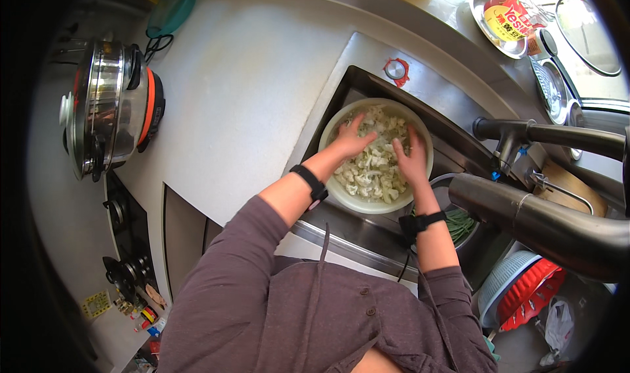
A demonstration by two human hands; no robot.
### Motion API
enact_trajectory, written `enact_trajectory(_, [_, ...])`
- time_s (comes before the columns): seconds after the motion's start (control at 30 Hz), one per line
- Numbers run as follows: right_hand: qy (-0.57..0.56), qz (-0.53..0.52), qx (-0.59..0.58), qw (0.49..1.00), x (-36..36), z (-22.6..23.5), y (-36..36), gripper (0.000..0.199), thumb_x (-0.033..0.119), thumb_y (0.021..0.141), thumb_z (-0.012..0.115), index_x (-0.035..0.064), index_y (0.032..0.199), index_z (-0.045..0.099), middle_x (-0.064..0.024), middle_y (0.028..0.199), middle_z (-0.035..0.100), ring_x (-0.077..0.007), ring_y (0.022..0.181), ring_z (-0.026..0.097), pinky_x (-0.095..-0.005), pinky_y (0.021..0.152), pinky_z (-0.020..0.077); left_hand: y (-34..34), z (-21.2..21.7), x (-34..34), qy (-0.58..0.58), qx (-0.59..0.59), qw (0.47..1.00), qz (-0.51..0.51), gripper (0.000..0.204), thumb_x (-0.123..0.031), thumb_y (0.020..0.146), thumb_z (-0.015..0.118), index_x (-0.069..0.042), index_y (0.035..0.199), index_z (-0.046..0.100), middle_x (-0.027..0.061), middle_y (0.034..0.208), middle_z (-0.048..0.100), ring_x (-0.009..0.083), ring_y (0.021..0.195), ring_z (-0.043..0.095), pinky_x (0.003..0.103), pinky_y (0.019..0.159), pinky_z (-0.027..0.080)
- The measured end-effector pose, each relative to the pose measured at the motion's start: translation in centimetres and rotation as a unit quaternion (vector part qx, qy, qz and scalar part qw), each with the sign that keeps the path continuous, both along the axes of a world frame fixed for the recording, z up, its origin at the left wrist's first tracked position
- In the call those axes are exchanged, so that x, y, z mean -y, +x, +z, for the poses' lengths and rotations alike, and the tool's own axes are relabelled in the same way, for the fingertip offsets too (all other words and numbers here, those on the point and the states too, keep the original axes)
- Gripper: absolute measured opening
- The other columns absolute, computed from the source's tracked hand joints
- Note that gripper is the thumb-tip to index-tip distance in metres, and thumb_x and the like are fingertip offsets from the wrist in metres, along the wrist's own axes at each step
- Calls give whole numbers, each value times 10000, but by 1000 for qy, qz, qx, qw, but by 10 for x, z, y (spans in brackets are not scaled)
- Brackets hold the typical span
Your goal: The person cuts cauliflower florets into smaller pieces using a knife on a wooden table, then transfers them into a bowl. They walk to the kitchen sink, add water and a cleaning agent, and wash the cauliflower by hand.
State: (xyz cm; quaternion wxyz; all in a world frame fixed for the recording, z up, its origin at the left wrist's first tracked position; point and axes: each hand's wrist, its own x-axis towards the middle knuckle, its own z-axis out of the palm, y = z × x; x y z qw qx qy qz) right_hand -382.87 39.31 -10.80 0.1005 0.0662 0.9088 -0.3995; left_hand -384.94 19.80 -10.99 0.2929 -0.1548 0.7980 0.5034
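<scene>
A cream-coloured round basin point(367, 209) stands in the steel sink point(374, 51), holding many pale cauliflower florets point(371, 176). My left hand point(354, 139) reaches into the basin from the left, its fingers spread over the florets. At the basin's right side, my right hand point(411, 158) lies among the florets with thumb and fingers apart. Neither hand is seen gripping a piece; some fingertips are partly hidden in the cauliflower. Both wrists wear black bands.
A faucet point(512, 137) and a thick steel pipe point(538, 215) jut in at right. Below the pipe sit long green vegetables point(459, 225), a pale blue colander point(495, 288) and a red basket point(531, 288). A lidded steel pot point(108, 104) stands on the left of the counter point(243, 97).
</scene>
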Motion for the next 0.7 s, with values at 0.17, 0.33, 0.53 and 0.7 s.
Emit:
enact_trajectory(0.17, [-279,-55,175,943,22,-36,4,568,312,960,566,30,1416,381,-122,1403,450,-218,1263,453,-329,1027,363,-7,-23,-24,203,95,971,87,736,-424,847,658,-17,1405,404,231,1374,463,285,1246,477,375,999,403])
enact_trajectory(0.33, [-325,-31,115,938,8,3,10,349,183,884,632,2,1170,548,-64,1205,526,-169,1119,499,-311,960,397,1,17,-19,371,115,914,115,445,-245,922,595,-16,1292,506,84,1195,592,167,1051,575,307,868,478])
enact_trajectory(0.53, [-89,119,-78,986,-17,40,31,315,205,809,678,36,1071,637,-148,1308,491,-259,1250,455,-341,1010,368,17,40,9,161,99,982,-26,625,-254,841,665,-4,1357,414,131,1285,519,218,1138,534,342,911,470])
enact_trajectory(0.7, [-237,-181,221,929,-2,-11,40,587,300,950,530,136,1466,304,-135,1477,345,-262,1315,395,-391,1027,363,28,29,-2,150,232,946,172,891,-403,817,705,-131,1485,183,165,1491,264,338,1309,367,565,965,398])
